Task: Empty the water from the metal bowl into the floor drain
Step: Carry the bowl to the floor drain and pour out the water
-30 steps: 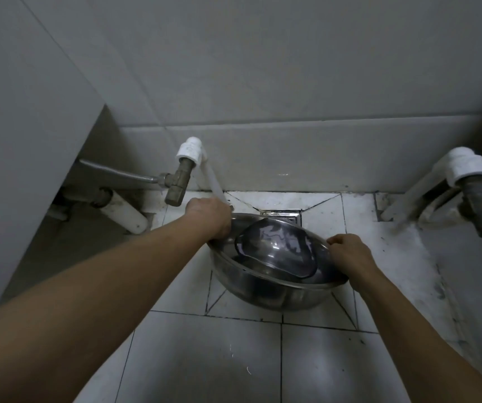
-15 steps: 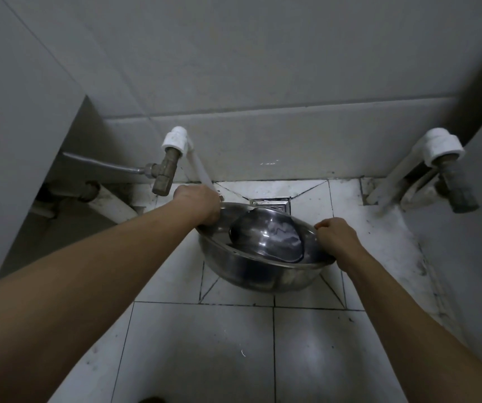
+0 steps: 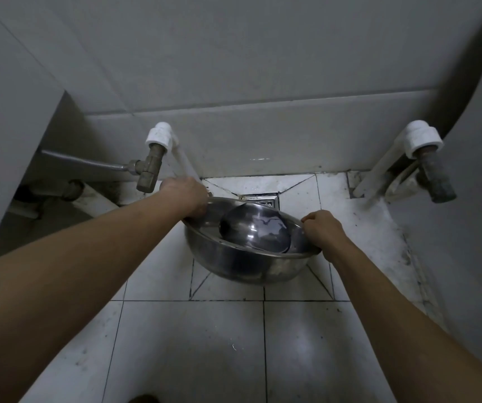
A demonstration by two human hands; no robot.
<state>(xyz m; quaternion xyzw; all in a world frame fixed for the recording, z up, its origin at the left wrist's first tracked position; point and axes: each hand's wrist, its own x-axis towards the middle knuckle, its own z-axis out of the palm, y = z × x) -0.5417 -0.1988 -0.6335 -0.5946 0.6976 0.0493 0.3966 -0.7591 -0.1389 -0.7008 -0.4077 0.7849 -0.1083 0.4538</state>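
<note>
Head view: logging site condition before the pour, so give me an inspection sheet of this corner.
Surface: tiled floor, stained near the walls.
Job's things: metal bowl held tilted above the floor, near the floor drain; little water visible.
Clutter: nothing seen.
Grips: left hand and right hand each shut on the rim.
Cables: nothing seen; one metal hose.
Surroundings: left valve, right valve, grey walls.

You have only one view, from the camera on your head. It looks forward and steeply down along both forearms to the tiled floor (image 3: 193,344) and the wall (image 3: 263,68) behind it, from close above, with wide-angle bending at the edges.
</note>
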